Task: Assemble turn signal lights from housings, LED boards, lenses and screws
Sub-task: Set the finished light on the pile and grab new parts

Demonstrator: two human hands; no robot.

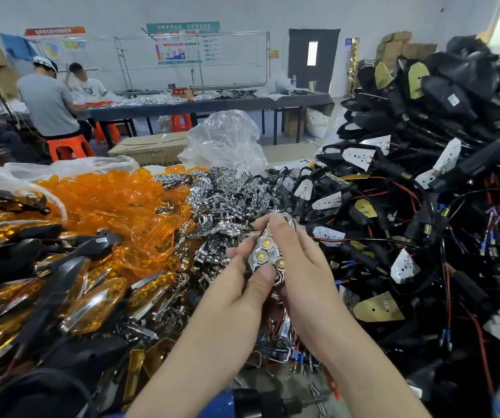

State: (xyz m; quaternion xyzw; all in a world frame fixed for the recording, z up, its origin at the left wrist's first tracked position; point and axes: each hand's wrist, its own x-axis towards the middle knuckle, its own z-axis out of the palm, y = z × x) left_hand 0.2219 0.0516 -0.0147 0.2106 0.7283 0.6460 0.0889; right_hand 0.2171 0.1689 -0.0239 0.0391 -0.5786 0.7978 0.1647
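At 6 o'clock a blue tool (236,402) lies at the frame's edge. At centre, the left hand (242,288) and the right hand (303,267) both pinch one reflector (263,254), thumb on its lower end and right fingers curled over its top. Finished lights (92,300) pile at 8 o'clock, orange lenses (107,197) at 10, chrome parts (227,191) at 12 and wired housings (423,212) at 3. Beyond, a clear bag (227,140), its contents unclear, stands beside a carton (152,147) with unreadable print. On the far table (212,105), a red sign (181,91) begins "不合".
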